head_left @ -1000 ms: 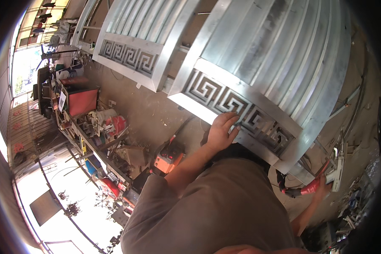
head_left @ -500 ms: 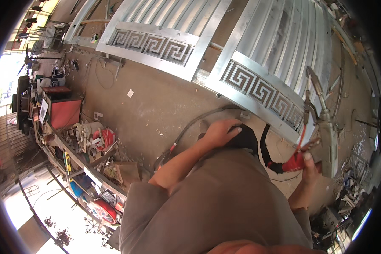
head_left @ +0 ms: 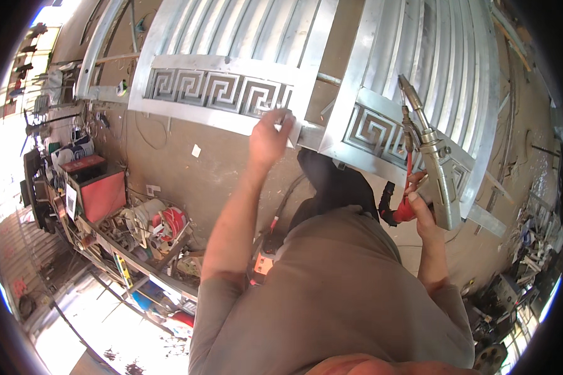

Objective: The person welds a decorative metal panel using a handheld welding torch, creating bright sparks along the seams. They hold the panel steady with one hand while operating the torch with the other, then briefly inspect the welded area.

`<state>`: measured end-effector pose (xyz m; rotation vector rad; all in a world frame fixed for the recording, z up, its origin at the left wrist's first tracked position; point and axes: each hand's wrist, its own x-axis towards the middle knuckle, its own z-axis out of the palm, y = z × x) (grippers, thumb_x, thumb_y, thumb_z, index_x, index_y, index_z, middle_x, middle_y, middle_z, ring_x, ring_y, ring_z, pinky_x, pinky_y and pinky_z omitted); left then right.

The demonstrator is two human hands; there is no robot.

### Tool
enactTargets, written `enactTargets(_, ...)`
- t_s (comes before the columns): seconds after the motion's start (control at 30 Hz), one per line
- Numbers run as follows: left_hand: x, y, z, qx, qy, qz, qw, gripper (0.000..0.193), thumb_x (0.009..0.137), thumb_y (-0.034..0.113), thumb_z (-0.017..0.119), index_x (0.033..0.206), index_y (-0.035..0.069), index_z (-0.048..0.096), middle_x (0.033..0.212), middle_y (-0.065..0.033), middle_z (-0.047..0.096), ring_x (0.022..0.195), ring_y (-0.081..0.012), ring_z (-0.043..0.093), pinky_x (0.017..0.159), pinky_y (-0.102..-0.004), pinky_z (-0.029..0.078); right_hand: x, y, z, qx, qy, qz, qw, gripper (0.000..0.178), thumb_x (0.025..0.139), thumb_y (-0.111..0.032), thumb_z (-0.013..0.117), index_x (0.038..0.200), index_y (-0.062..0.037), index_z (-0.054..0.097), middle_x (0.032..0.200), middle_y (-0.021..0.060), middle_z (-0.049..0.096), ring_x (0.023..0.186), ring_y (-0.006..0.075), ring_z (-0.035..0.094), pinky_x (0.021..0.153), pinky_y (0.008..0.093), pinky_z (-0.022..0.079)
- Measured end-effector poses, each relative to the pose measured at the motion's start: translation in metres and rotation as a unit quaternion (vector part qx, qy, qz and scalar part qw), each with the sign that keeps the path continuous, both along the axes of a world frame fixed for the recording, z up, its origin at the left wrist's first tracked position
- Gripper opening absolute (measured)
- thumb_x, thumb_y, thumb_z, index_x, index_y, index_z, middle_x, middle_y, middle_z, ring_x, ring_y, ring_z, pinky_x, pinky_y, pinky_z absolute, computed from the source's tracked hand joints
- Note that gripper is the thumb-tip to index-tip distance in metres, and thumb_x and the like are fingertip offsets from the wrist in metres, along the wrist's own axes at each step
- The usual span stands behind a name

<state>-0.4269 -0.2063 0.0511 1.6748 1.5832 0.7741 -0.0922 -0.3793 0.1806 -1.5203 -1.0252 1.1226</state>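
Note:
In my right hand (head_left: 424, 217) is a silver welding gun (head_left: 440, 181) with a red grip and a slim nozzle pointing away from me. Its body and nozzle overlap the right metal gate panel (head_left: 372, 162) in view. My left hand (head_left: 268, 142) is at the lower right corner of the left gate panel (head_left: 200, 115), fingers curled and thumb close to them. Whatever lies between those fingers is too small to make out, and I cannot tell if they touch the panel. Both panels have upright slats and a Greek-key band.
At the left, a red box-shaped machine (head_left: 103, 194) stands by a cluttered bench with a red coil (head_left: 171, 222). An orange device (head_left: 263, 265) and a dark cable are beside my left side. Scrap metal (head_left: 535, 234) piles up at the far right.
My left hand has risen from my leg and reached forward to the left panel's corner. The welding gun has shifted left and nearer the right panel. My view and body have moved forward.

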Motion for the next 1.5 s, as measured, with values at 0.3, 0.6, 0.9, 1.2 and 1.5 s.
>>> enactTargets(0.3, 0.03, 0.261, -0.017, -0.152, 0.196, -0.278, 0.928, 0.038, 0.094, 0.035, 0.077, 0.12, 0.007, 0.074, 0.114, -0.0136, 0.073, 0.099, -0.0286, 0.071, 0.089, -0.0411, 0.056, -0.019, 0.081, -0.036, -0.177, 0.074, -0.085, 0.978, 0.038, 0.095, -0.008, 0.073, 0.132, -0.0061, 0.065, 0.119, 0.0019, 0.067, 0.102, 0.0091, 0.061, 0.09, 0.028, 0.051)
enactTargets(0.6, 0.067, 0.307, -0.019, -0.146, 0.41, -0.429, 0.791, 0.039, 0.087, 0.052, 0.08, 0.103, 0.017, 0.071, 0.108, 0.0001, 0.071, 0.104, -0.0225, 0.069, 0.087, -0.0415, 0.056, -0.038, 0.099, -0.039, -0.211, 0.08, -0.149, 0.963, 0.051, 0.094, -0.004, 0.073, 0.142, -0.0019, 0.054, 0.118, 0.0082, 0.067, 0.101, 0.0138, 0.064, 0.093, 0.0331, 0.053)
enactTargets(0.9, 0.071, 0.321, -0.012, -0.153, 0.394, -0.495, 0.759, 0.043, 0.09, 0.055, 0.074, 0.11, 0.016, 0.069, 0.113, -0.0009, 0.069, 0.111, -0.0258, 0.068, 0.093, -0.0458, 0.055, -0.082, 0.135, -0.023, -0.211, 0.045, -0.189, 0.958, 0.038, 0.094, 0.001, 0.069, 0.131, -0.0045, 0.063, 0.115, 0.0049, 0.068, 0.103, 0.0126, 0.063, 0.09, 0.0314, 0.053)
enactTargets(1.2, 0.117, 0.34, -0.051, 0.306, 0.036, -0.527, 0.793, 0.018, 0.091, 0.021, 0.072, 0.099, 0.006, 0.068, 0.103, -0.0105, 0.067, 0.11, -0.0314, 0.063, 0.111, -0.0479, 0.045, -0.137, 0.145, -0.011, -0.194, 0.031, -0.256, 0.947, 0.037, 0.092, 0.001, 0.071, 0.127, -0.0028, 0.062, 0.112, 0.006, 0.067, 0.1, 0.0146, 0.063, 0.087, 0.0322, 0.053)
enactTargets(1.5, 0.127, 0.309, -0.077, 0.261, 0.195, -0.621, 0.713, 0.036, 0.097, 0.039, 0.061, 0.077, 0.014, 0.077, 0.085, 0.0024, 0.07, 0.098, -0.0166, 0.065, 0.127, -0.0387, 0.035, -0.129, 0.14, -0.02, -0.149, 0.056, -0.308, 0.938, 0.048, 0.09, 0.001, 0.072, 0.135, 0.0014, 0.055, 0.111, 0.0116, 0.068, 0.096, 0.017, 0.066, 0.085, 0.033, 0.056)
